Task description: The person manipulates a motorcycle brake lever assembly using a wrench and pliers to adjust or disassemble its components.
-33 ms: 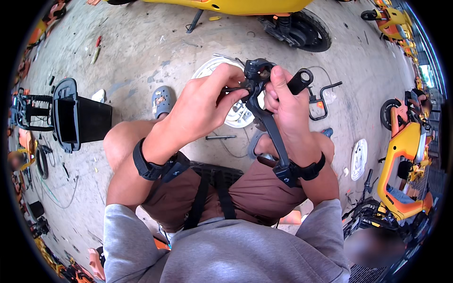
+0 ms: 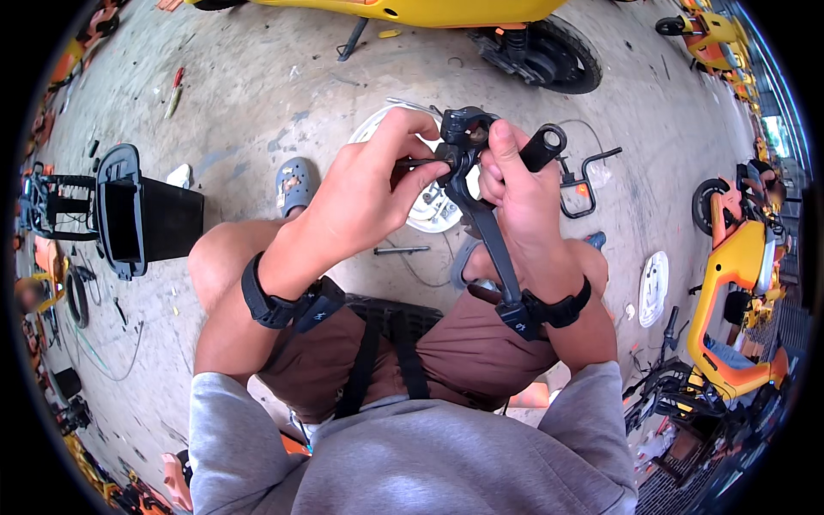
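A black brake lever (image 2: 489, 236) with a round clamp (image 2: 462, 122) at its top is held up in front of me. My right hand (image 2: 530, 202) is closed round the lever's bracket, its thumb pressed beside the clamp. A black tube with an open round end (image 2: 542, 148) juts out next to that hand; how it is held is partly hidden. Thumb and fingers of my left hand (image 2: 360, 189) pinch a thin dark rod (image 2: 417, 162) against the lever's pivot. Its exact kind does not show.
Below my hands, a white round tray (image 2: 369, 129) holds small parts. A black bin (image 2: 172, 215) lies left. Yellow scooters (image 2: 481, 13) stand ahead and right. A bent black frame (image 2: 590, 193), a metal rod (image 2: 402, 250) and a white plate (image 2: 653, 287) lie on the concrete.
The lever and its clamp have shifted very slightly left. A blurred round shape at the lower right has gone from view. Both hands keep their grip.
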